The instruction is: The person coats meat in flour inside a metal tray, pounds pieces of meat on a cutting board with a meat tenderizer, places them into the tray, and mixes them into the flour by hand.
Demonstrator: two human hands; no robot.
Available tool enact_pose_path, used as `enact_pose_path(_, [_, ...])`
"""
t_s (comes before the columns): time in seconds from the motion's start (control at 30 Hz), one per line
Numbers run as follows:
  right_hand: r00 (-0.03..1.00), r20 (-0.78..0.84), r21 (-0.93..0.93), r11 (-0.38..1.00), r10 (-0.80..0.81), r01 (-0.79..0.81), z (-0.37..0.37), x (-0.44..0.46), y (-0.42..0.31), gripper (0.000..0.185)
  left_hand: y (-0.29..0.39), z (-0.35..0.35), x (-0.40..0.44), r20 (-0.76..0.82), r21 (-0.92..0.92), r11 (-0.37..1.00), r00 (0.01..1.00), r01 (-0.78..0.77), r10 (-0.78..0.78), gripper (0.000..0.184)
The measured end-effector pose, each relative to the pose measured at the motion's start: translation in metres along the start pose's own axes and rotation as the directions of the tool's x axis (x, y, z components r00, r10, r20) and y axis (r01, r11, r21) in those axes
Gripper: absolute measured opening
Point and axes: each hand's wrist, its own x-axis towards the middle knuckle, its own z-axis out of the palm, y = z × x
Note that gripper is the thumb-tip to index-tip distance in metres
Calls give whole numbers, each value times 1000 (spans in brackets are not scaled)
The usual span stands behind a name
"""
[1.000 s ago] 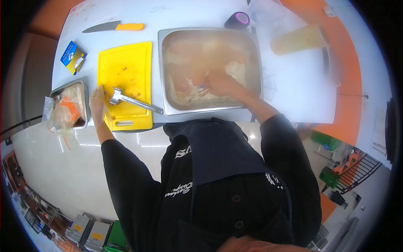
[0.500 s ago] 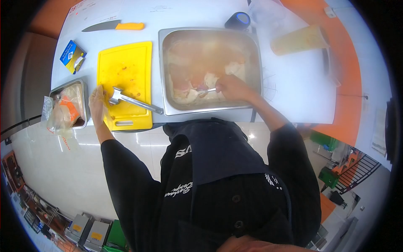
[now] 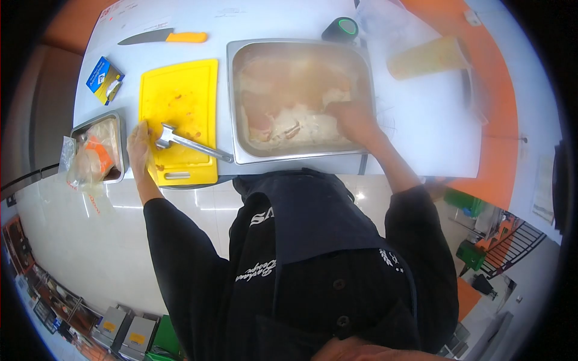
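Observation:
My left hand (image 3: 139, 149), in a thin clear glove, lies along the left edge of a yellow cutting board (image 3: 180, 84), fingers stretched out against it. A metal meat mallet (image 3: 195, 145) rests slantwise on the board, its head close to my left fingers. Over the right part of a deep steel pan (image 3: 289, 159), my right hand (image 3: 355, 122) is closed. The metal utensil it grips is mostly hidden by blur and haze. Below it, pale pieces of raw meat (image 3: 262, 120) sit in a whitish coating (image 3: 310, 127) in the pan.
A yellow-handled knife (image 3: 174, 37), a blue-and-yellow box (image 3: 105, 80) and a small steel tray (image 3: 122, 147) with a plastic bag (image 3: 93, 156) lie left. Behind the pan stands a dark round device (image 3: 341, 30) with a green ring; a yellowish container (image 3: 428, 57) is at right.
My right hand has moved right and slightly back in the pan, away from the front coating, where the utensil's tip was. The device's ring turned from blue to green. My left hand stays put.

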Motion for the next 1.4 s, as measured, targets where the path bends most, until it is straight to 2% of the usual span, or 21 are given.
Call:
enact_pose_path(0.07, [997, 74, -70, 997, -22, 27, 4, -3, 3, 25, 3, 4, -2, 11, -52, 999, 1000, 5, -4, 33])
enact_pose_path(0.13, [996, -60, -19, 998, 65, -66, -2, -1, 1, 24, 3, 3, -4, 36, -148, 989, 999, 28, -23, 32])
enact_pose_path(0.17, [987, -121, 13, 994, 107, -106, -5, 1, -1, 24, 3, 1, -5, 25, -68, 997, 999, 37, -35, 32])
enact_pose_path(0.23, [999, -46, 14, 1000, 28, -28, -7, 2, 1, 23, 21, 2, -11, 10, 95, 994, 998, 53, -55, 31])
enact_pose_path(0.33, [994, 38, 61, 993, -100, 98, 0, -4, -2, 22, 12, 0, -8, 53, 3, 998, 996, -66, 65, 29])
enact_pose_path(0.37, [987, 62, 87, 986, -148, 143, 4, -6, -8, 21, 8, -1, -6, 64, -32, 998, 997, -51, 53, 29])
enact_pose_path(0.47, [979, 159, 47, 992, -125, 119, -4, 0, -43, 19, -3, -4, 1, 104, -142, 990, 994, -8, 23, 28])
enact_pose_path(0.53, [987, 129, 3, 995, -96, 96, 2, 6, -54, 18, -10, -4, 6, 131, -232, 973, 991, 9, 22, 27])
enact_pose_path(0.67, [987, 161, -33, 999, -14, 19, 19, 20, -59, 20, -12, -3, 4, 90, -205, 979, 996, -4, 23, 27])
enact_pose_path(0.73, [970, 239, -40, 999, 31, -22, 0, 20, -67, 20, -4, 1, -1, 56, -215, 977, 998, -4, 17, 28])
enact_pose_path(0.77, [959, 280, -44, 998, 48, -37, -11, 19, -74, 20, 1, 0, -3, 51, -150, 988, 998, -25, 33, 28])
enact_pose_path(0.83, [970, 242, -37, 999, 23, -14, -27, 10, -79, 21, 14, -1, -11, 48, -12, 998, 997, -55, 55, 28])
enact_pose_path(0.87, [975, 222, -32, 999, 16, -9, -32, 5, -80, 21, 12, -1, -11, 33, -13, 999, 998, -47, 48, 29])
enact_pose_path(0.97, [952, 301, 30, 998, -61, 55, -38, -2, -92, 18, 8, 1, -4, 28, -24, 998, 998, -50, 50, 29])
enact_pose_path(1.07, [926, 308, 77, 976, -217, 203, -16, 3, -88, 14, 1, 0, 0, 66, -90, 994, 996, -60, 66, 28])
enact_pose_path(1.13, [927, 345, 26, 989, -146, 146, -10, 12, -91, 12, 0, 0, -2, 65, -193, 980, 996, -43, 57, 27])
enact_pose_path(1.27, [927, 366, -39, 994, -85, 106, 7, 22, -89, 11, 1, -1, -4, 60, -172, 984, 997, -45, 56, 26])
enact_pose_path(1.4, [938, 338, 15, 997, -80, 79, 16, 25, -84, 12, 7, 5, -9, 34, -213, 977, 999, 5, 2, 25])
